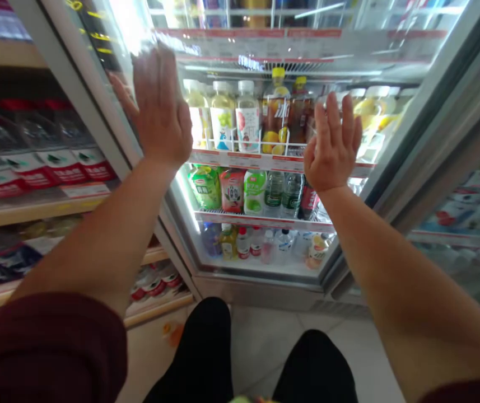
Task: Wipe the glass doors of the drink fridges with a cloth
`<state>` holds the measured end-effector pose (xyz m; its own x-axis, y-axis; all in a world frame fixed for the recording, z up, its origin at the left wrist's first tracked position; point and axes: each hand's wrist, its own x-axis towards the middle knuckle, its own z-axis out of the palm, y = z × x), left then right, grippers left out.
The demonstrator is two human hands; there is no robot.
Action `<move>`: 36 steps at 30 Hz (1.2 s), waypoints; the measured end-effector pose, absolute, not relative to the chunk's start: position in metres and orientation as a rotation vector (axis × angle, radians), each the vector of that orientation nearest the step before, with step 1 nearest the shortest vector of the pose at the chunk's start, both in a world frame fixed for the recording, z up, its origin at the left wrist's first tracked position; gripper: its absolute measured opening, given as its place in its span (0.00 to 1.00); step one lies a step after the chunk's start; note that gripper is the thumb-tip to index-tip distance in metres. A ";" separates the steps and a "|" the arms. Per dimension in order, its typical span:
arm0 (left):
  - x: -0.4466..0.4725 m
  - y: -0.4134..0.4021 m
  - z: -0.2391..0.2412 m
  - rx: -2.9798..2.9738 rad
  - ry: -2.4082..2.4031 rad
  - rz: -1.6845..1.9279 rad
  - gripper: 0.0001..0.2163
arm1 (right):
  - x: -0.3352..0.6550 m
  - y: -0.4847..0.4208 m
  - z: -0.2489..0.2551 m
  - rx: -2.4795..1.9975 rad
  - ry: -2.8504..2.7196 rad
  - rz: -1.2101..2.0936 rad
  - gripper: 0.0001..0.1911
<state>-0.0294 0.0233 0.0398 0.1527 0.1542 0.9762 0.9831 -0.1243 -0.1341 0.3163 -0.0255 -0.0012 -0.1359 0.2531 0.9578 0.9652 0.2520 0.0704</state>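
A glass-door drinks fridge [256,282] stands in front of me, its shelves lined with bottles. My left hand [159,106] is raised at the door's left side, fingers stretched upward and a little blurred, holding nothing. On the right, my right hand [334,140] is also up with its fingers extended, in front of the middle shelf [240,160]. Whether either palm touches the glass, I cannot tell. Between the hands are white-capped bottles [246,115] and a yellow-capped bottle of brown drink [276,106]. Green bottles [255,190] and a red bottle [232,190] stand one shelf lower.
Wooden-edged shelves [42,210] at left hold red-labelled clear bottles [55,162]. Another fridge section with a metal frame [428,173] is at right. Small bottles [243,243] line the fridge's bottom. Below are my dark-clothed knees [208,347] and the tiled floor [256,347].
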 end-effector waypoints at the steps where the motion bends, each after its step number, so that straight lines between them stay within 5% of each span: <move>1: -0.028 0.019 0.022 -1.504 -1.170 -1.110 0.29 | 0.316 -0.025 -0.001 -1.160 -1.590 -0.968 0.30; 6: -0.013 -0.022 -0.074 -2.189 -0.971 -0.775 0.23 | 0.317 -0.025 0.000 -1.180 -1.591 -0.974 0.31; 15: -0.083 0.031 0.025 -1.510 -1.195 -1.098 0.31 | 0.316 -0.028 -0.001 -1.164 -1.585 -0.960 0.31; 19: -0.042 -0.003 -0.062 -1.899 -1.134 -1.013 0.32 | 0.317 -0.024 -0.002 -1.158 -1.577 -0.970 0.31; 22: -0.024 -0.024 -0.111 -2.086 -1.018 -0.862 0.23 | 0.317 -0.023 -0.003 -1.157 -1.562 -0.978 0.31; 24: -0.028 -0.022 -0.096 -2.085 -1.002 -0.853 0.22 | 0.316 -0.023 -0.003 -1.163 -1.559 -0.968 0.31; 30: -0.045 0.015 0.047 -1.687 -1.230 -1.235 0.31 | 0.317 -0.022 -0.005 -1.134 -1.559 -0.954 0.32; 32: -0.027 0.014 0.045 -1.680 -1.240 -1.287 0.32 | 0.318 -0.020 -0.005 -1.122 -1.556 -0.936 0.32; 36: 0.031 -0.010 -0.046 -1.888 -1.011 -1.112 0.32 | 0.316 -0.018 -0.008 -1.090 -1.545 -0.924 0.31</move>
<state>0.0307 -0.0102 -0.0464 0.3229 0.2658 0.9084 0.8791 -0.4397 -0.1838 0.3164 -0.0179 -0.0082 -0.1041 0.1954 0.9752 0.9516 0.3046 0.0405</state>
